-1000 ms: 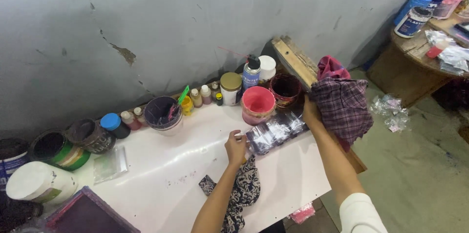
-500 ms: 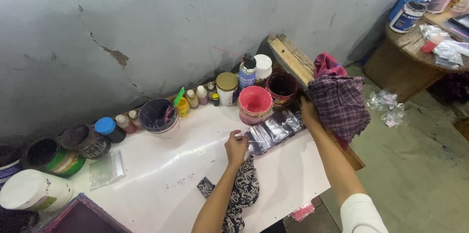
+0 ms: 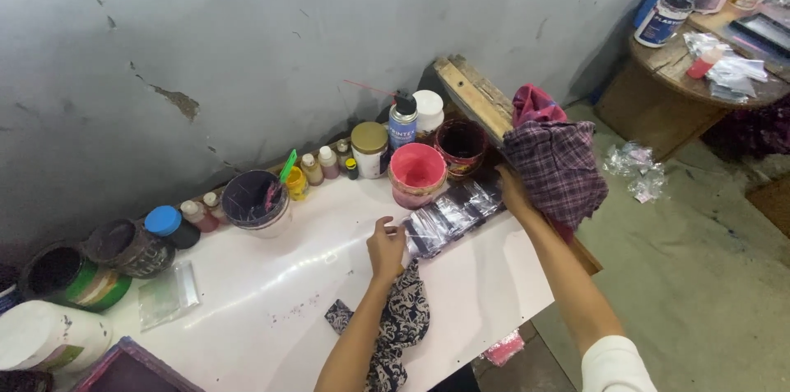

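My left hand (image 3: 385, 245) rests on the white table (image 3: 271, 277), fingers bent, touching the near end of a row of clear plastic packets with dark contents (image 3: 453, 213). A black-and-white patterned cloth (image 3: 397, 326) lies under my left forearm. My right hand (image 3: 512, 191) reaches to the table's right end and grips a purple plaid cloth (image 3: 559, 168) that hangs over the edge, with a pink cloth (image 3: 533, 104) behind it.
Along the wall stand a pink tub (image 3: 416, 173), a dark red tub (image 3: 461, 143), a spray can (image 3: 401, 122), small bottles (image 3: 319, 165), a purple-stained bowl (image 3: 253, 201) and paint cans (image 3: 74, 277). A wooden plank (image 3: 476, 97) leans by the wall. A round side table (image 3: 699, 71) stands at right.
The view has shifted slightly; the tubs and bottles sit a little lower and more to the right. Both hands stay in much the same places, the right still on the plaid cloth.
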